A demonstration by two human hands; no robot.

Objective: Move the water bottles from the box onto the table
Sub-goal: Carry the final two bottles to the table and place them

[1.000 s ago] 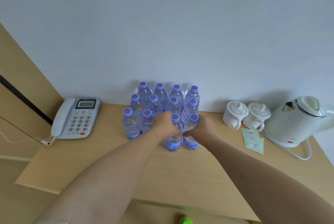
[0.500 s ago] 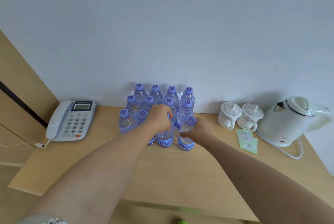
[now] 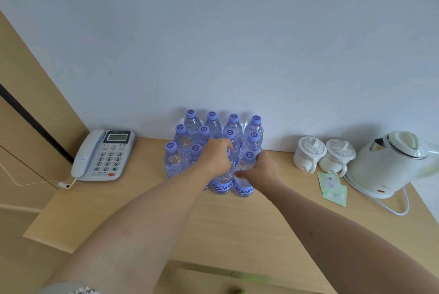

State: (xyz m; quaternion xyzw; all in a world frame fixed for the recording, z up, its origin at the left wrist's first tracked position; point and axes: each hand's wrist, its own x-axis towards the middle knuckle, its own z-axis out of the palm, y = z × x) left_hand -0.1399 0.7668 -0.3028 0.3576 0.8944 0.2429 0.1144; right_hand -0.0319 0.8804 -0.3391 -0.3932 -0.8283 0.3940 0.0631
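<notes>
My left hand (image 3: 217,158) is closed over the cap and neck of a clear plastic water bottle with a blue label (image 3: 222,183), and my right hand (image 3: 260,170) is wrapped round the shoulder of its twin (image 3: 244,186) just to the right; both bottles stand upright on the pale wooden table (image 3: 237,227), touching each other at the near right corner of the cluster of purple-capped bottles (image 3: 213,132) that fills the space back to the white wall (image 3: 213,32). I judge this the setting-down step: the two complete the near row. The box is not in view. To do it well I should feel both bases flat on the wood before loosening my fingers, keep the pair snug against the row behind, and open each grip upward and toward me rather than sideways, so I knock no neighbour. I cannot be sure my left palm is not also brushing the cap behind it, since the hand hides that spot. The grey desk telephone (image 3: 103,153) at left and the white lidded mugs (image 3: 324,156) and white electric kettle (image 3: 389,163) at right stand well apart, so withdrawing straight back is safe.
</notes>
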